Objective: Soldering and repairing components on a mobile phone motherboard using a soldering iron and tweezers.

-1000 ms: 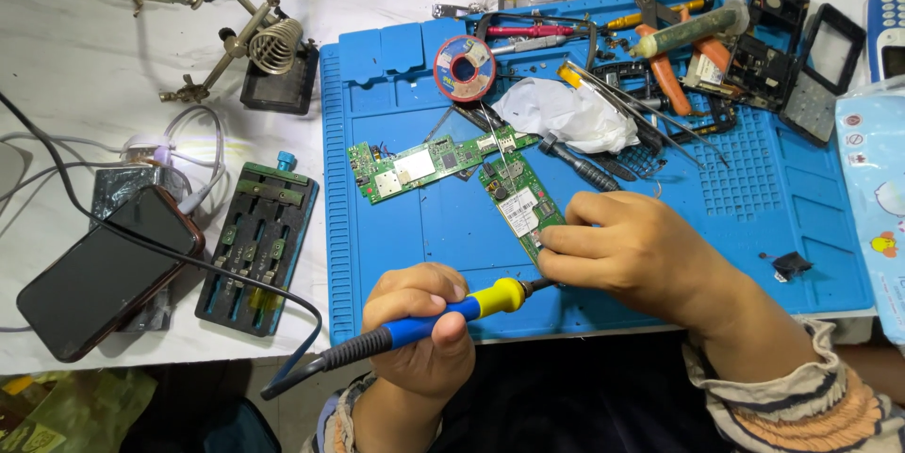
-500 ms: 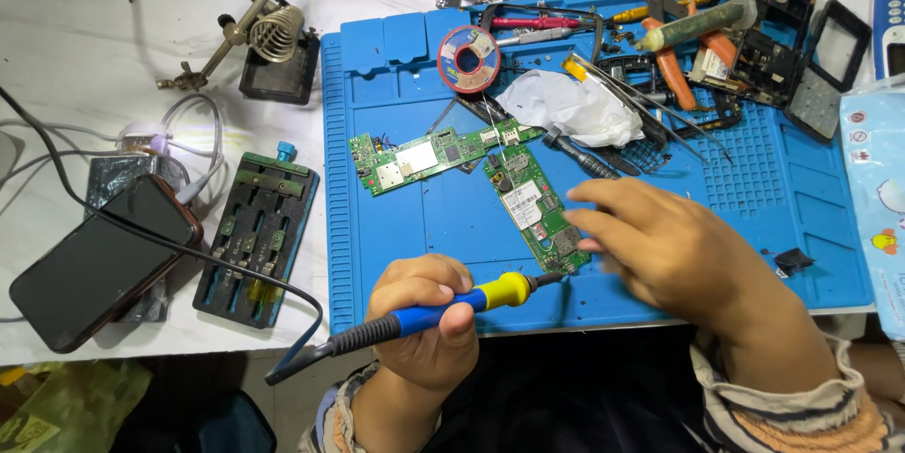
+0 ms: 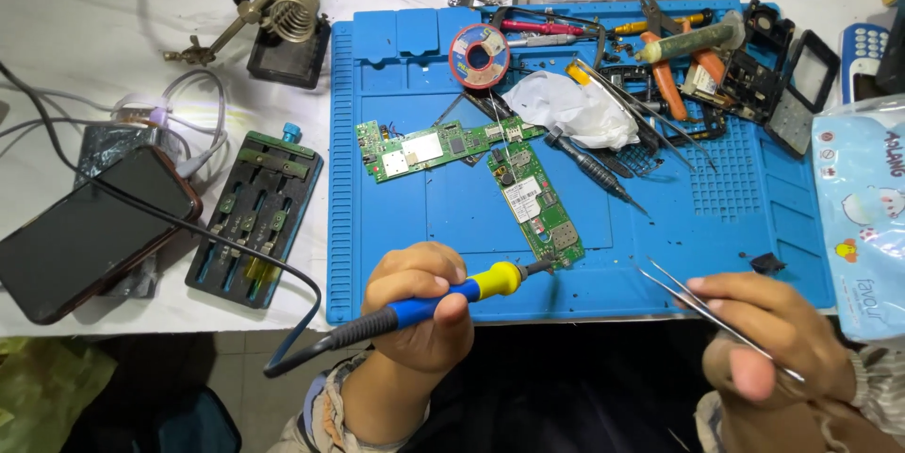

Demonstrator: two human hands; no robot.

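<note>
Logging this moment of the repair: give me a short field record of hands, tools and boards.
left hand: grips soldering iron, tip at near end of upright board
right hand: holds tweezers, off the mat's near edge, away from boards
second board: lies crosswise, beside the upright one
mat: blue, carries both boards
solder spool: far side of mat
phone: left, screen dark

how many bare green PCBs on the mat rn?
2. One green circuit board lies lengthwise mid-mat; the second circuit board runs down from it toward the soldering iron tip. More may be buried in the clutter at top right.
</note>
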